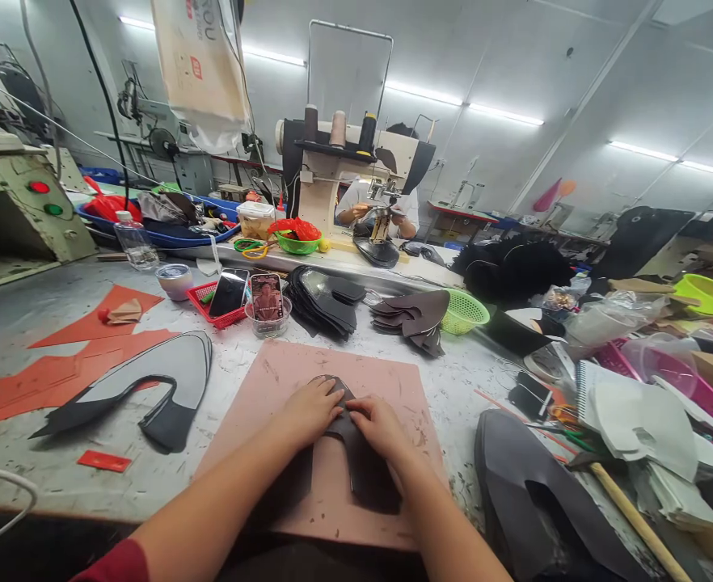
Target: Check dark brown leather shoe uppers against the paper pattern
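A black U-shaped shoe upper piece (376, 483) lies on the pink board (398, 386) in front of me, its curved end away from me. My left hand (313, 411) rests on that curved end, fingers laid over the surface. At the right edge of the same piece, my right hand (381, 427) has thumb and fingertips drawn together on it. What lies under the fingers is hidden. To the left are grey-and-black uppers (190, 380) of similar shape. A stack of dark uppers (517, 461) sits to the right.
Behind the board stand stacked black pieces (323, 303), brown pieces (414, 315), a green basket (462, 311) and a phone (267, 297) in a clear tub. A wooden-handled tool (635, 517) lies at right. Across the table, a person works at a sewing machine (332, 174).
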Available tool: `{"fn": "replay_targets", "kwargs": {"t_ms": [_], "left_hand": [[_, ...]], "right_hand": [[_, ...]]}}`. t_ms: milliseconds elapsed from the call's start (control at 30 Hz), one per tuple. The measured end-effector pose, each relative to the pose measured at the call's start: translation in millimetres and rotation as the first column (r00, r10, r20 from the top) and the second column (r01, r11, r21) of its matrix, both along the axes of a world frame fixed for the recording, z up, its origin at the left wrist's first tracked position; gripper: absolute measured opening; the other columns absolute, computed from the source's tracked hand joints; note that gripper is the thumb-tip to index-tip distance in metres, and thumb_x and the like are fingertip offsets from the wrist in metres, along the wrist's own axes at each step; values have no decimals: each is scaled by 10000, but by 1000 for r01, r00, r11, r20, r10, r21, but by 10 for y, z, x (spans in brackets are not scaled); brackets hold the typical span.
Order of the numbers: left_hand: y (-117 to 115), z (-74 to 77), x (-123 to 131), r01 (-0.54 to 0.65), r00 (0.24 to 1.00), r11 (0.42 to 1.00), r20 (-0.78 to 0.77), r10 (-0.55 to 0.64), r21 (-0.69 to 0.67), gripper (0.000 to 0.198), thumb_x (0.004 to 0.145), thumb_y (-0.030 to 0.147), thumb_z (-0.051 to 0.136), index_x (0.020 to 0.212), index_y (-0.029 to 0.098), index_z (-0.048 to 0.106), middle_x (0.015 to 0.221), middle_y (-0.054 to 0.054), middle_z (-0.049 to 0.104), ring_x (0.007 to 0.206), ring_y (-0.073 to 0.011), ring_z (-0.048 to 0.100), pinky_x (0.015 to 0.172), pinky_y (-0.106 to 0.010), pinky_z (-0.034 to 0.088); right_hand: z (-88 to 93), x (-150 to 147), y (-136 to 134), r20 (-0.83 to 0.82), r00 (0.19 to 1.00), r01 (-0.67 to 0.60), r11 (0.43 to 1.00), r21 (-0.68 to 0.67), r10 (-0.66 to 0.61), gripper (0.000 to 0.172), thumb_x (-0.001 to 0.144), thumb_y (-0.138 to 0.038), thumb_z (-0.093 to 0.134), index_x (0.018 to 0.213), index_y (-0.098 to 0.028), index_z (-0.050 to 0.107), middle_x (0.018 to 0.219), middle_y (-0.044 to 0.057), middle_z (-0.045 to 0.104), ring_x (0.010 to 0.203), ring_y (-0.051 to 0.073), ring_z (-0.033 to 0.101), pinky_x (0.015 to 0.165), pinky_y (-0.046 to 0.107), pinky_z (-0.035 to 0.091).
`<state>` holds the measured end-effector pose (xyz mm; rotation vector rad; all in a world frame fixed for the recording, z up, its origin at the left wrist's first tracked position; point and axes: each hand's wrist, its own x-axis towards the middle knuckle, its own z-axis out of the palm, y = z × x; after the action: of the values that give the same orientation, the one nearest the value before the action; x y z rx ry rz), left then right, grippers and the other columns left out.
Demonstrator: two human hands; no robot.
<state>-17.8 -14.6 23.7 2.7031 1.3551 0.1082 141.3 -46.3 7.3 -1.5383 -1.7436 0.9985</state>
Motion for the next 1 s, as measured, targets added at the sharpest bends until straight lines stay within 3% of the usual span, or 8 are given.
{"fn": "replay_targets", "kwargs": {"t_ms": [167,300,433,733,1000], "left_hand": [[-14,-92,32,-6,1000,1000,-7,6,17,374,828,278,454,1189,188,494,1286,-115,452,1182,-263,395,961,-404,337],[28,-125,68,2,1000,999,-11,-1,50,374,836,288,431,1191,192,497,1279,-116,460,1178,-271,395,971,-403,311],[63,-161,105,5,1000,995,-27,-3,104,393,829,354,424,1195,231,492,1272,-84,471,1179,-263,391,962,-385,314],[40,-99,148,-39,999,999,-31,40,16,560,757,503,478,1231,206,454,1311,-127,415,1203,-312,345,974,-404,280],[62,-57,135,1,997,1000,-79,-2,-22,590,752,516,471,1250,202,427,1325,-127,396,1210,-315,330,979,-405,262]], "right_hand": [[-16,276,-442,-73,984,152,977,-152,-165,178,661,-196,559,814,-170,647,822,46,657,787,195,585,739,327,437],[-7,426,-683,-65,964,242,955,-175,-256,90,643,-198,579,707,-165,634,704,31,646,690,177,581,657,301,440],[15,467,-716,-57,958,269,952,-149,-280,54,638,-176,589,677,-172,627,686,21,643,686,161,577,663,281,438],[70,459,-720,106,967,238,968,-74,-230,49,608,-143,634,617,-191,641,670,9,641,671,146,561,649,263,425],[28,564,-635,-208,942,188,928,-321,-262,71,557,-194,649,606,-174,601,551,-38,560,540,99,502,530,225,394]]}}
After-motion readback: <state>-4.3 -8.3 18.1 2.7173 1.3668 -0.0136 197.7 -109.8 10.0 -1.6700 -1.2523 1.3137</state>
